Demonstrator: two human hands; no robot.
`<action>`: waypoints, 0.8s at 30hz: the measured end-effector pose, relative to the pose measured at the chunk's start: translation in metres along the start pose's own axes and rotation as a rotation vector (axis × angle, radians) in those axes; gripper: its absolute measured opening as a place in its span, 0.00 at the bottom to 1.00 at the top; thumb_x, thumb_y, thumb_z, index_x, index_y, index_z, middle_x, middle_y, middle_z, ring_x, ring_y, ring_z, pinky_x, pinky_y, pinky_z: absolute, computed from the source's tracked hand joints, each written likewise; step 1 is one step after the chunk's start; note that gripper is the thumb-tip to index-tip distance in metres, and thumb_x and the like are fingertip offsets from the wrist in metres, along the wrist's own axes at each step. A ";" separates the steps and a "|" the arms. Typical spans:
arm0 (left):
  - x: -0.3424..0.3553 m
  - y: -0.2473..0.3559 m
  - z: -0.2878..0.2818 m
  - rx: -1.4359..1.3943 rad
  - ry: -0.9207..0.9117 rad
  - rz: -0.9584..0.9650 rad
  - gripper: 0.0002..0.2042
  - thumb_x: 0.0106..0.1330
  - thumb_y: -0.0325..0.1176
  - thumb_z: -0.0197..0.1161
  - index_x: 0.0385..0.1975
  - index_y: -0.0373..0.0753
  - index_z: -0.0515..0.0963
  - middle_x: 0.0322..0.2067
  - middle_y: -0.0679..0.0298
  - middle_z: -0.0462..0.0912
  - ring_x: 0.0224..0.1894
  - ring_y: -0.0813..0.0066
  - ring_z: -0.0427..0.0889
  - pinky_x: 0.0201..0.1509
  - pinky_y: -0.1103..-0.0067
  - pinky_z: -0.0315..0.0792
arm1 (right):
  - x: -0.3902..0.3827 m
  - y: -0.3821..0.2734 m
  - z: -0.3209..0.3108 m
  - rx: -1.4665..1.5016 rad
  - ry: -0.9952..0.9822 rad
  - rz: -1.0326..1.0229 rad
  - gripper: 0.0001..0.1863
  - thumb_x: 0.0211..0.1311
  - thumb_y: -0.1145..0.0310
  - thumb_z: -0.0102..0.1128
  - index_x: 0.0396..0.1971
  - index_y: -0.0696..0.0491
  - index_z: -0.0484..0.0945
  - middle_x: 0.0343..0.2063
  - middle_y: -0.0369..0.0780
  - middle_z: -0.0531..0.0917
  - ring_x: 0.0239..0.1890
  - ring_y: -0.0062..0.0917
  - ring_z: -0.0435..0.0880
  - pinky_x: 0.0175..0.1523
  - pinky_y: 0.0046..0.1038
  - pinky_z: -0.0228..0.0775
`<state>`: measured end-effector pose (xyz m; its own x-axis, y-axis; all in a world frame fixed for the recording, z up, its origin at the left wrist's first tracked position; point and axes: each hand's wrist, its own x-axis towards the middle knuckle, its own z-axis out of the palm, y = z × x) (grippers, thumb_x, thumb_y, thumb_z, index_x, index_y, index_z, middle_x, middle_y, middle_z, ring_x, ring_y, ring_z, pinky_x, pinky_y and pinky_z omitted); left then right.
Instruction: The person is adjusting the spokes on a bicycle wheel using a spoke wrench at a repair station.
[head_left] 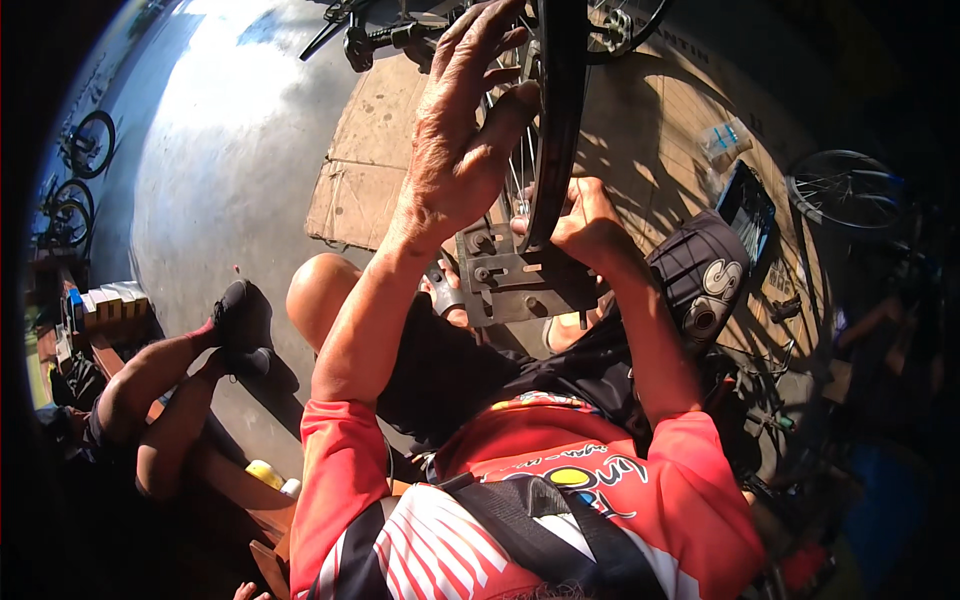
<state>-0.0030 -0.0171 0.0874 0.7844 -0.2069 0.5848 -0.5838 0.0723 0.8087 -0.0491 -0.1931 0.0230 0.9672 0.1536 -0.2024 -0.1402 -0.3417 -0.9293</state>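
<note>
On my feed, the left hand [465, 150] is loosely spread, fingers long, laid alongside the spoked side of an upright bicycle wheel [562, 110]; I can't tell how firmly it touches. The right hand [592, 225] is curled at the wheel's lower end, and I can't make out what, if anything, its fingers have hold of. Just below both hands sits a metal stand [530, 290] with slotted plates and bolts. To work well here, I'd keep the left hand light against the wheel so it doesn't tip, mind the fingertips near the spokes [521, 160], and make small, even movements with the right.

Beyond the left wrist, cardboard [360, 160] covers part of the grey floor [190, 200]. Past the right hand, shadow-striped cardboard bears a clear plastic container [725, 138] and a dark tray [748, 212]; further right lies another wheel [845, 188]. Well left of the left hand I see another person's legs [165, 405], with bicycles [92, 145] farthest off.
</note>
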 end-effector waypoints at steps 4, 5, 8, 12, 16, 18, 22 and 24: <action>0.002 0.005 -0.002 0.049 -0.025 0.020 0.28 0.60 0.18 0.54 0.64 0.38 0.71 0.64 0.53 0.72 0.63 0.61 0.74 0.65 0.72 0.68 | 0.000 0.007 0.012 -0.096 0.098 0.036 0.14 0.52 0.70 0.74 0.37 0.62 0.85 0.31 0.41 0.89 0.34 0.18 0.86 0.42 0.23 0.77; 0.003 0.006 -0.003 0.058 -0.030 0.022 0.28 0.60 0.18 0.54 0.63 0.37 0.72 0.64 0.53 0.72 0.62 0.60 0.74 0.64 0.72 0.68 | 0.000 0.009 0.017 -0.044 0.158 0.033 0.14 0.52 0.71 0.74 0.37 0.61 0.85 0.29 0.40 0.88 0.33 0.17 0.85 0.41 0.23 0.77; 0.001 0.009 -0.005 0.118 -0.056 0.045 0.26 0.59 0.18 0.55 0.61 0.37 0.74 0.62 0.52 0.74 0.61 0.57 0.76 0.64 0.71 0.69 | 0.003 0.024 0.025 0.171 0.379 -0.114 0.14 0.52 0.74 0.74 0.38 0.61 0.83 0.26 0.39 0.86 0.30 0.16 0.83 0.38 0.22 0.76; -0.014 -0.009 0.004 0.037 0.101 -0.050 0.17 0.57 0.17 0.58 0.46 0.35 0.83 0.50 0.53 0.83 0.52 0.56 0.82 0.58 0.72 0.73 | 0.009 0.029 0.021 0.422 0.489 -0.170 0.14 0.55 0.77 0.69 0.41 0.62 0.80 0.28 0.38 0.84 0.27 0.16 0.82 0.30 0.20 0.77; -0.059 -0.061 -0.015 0.451 -0.172 -0.170 0.09 0.51 0.21 0.61 0.27 0.43 0.85 0.33 0.63 0.87 0.40 0.60 0.81 0.46 0.68 0.74 | 0.008 0.035 0.022 0.409 0.539 -0.164 0.12 0.58 0.79 0.64 0.43 0.63 0.80 0.28 0.38 0.84 0.21 0.17 0.83 0.22 0.19 0.77; -0.064 -0.067 -0.011 0.661 -0.042 -0.445 0.08 0.51 0.21 0.60 0.25 0.43 0.85 0.31 0.61 0.86 0.39 0.58 0.81 0.47 0.66 0.74 | 0.014 0.037 0.019 0.306 0.582 -0.237 0.11 0.59 0.79 0.63 0.41 0.63 0.80 0.28 0.39 0.84 0.20 0.16 0.83 0.21 0.19 0.76; -0.065 -0.067 -0.008 0.730 0.091 -0.422 0.08 0.53 0.22 0.59 0.30 0.41 0.83 0.32 0.55 0.85 0.41 0.53 0.82 0.48 0.65 0.74 | 0.009 0.045 0.020 0.378 0.587 -0.218 0.09 0.59 0.80 0.61 0.40 0.61 0.80 0.28 0.39 0.84 0.20 0.16 0.83 0.21 0.19 0.76; -0.064 -0.067 0.000 0.564 0.148 -0.410 0.10 0.55 0.20 0.59 0.35 0.39 0.81 0.33 0.53 0.84 0.42 0.53 0.83 0.48 0.64 0.75 | 0.010 0.044 0.020 0.363 0.579 -0.222 0.08 0.59 0.80 0.61 0.38 0.60 0.80 0.26 0.37 0.84 0.21 0.15 0.83 0.22 0.18 0.76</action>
<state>-0.0144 -0.0089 -0.0042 0.9609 0.0277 0.2756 -0.2241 -0.5070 0.8323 -0.0496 -0.1876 -0.0263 0.9239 -0.3676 0.1059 0.1083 -0.0141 -0.9940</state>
